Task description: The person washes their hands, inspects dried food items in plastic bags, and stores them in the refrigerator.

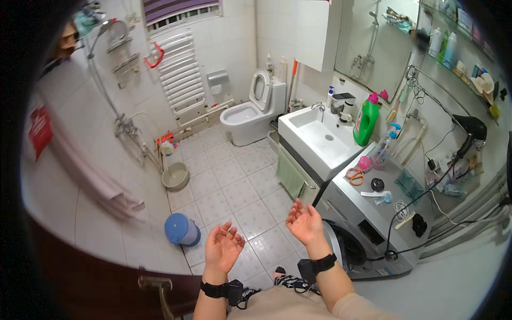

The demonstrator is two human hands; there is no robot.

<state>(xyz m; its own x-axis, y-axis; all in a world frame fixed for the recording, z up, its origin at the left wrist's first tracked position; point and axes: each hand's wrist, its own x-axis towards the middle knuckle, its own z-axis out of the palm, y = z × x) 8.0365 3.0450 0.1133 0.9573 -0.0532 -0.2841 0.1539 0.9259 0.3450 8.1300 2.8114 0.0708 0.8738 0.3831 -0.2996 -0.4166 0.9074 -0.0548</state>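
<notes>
Both of my hands are held palms up with loosely curved fingers and nothing in them. My left hand (224, 245) is low in the middle of the view, over the tiled floor (248, 210). My right hand (305, 224) is a little higher, nearest the front of the silver washing machine (344, 205), whose round door stands out below it. Each wrist wears a black strap with a box. Beyond my right hand is a white sink (306, 136) on a cabinet with a green towel (289, 176) hung on its front.
The dark wooden door (106, 266) with a handle is at lower left. A blue bin (180, 228) and a basin (175, 176) stand along the left wall, and the toilet (240, 117) at the back. Bottles, orange scissors (354, 176) and cables crowd the washer top.
</notes>
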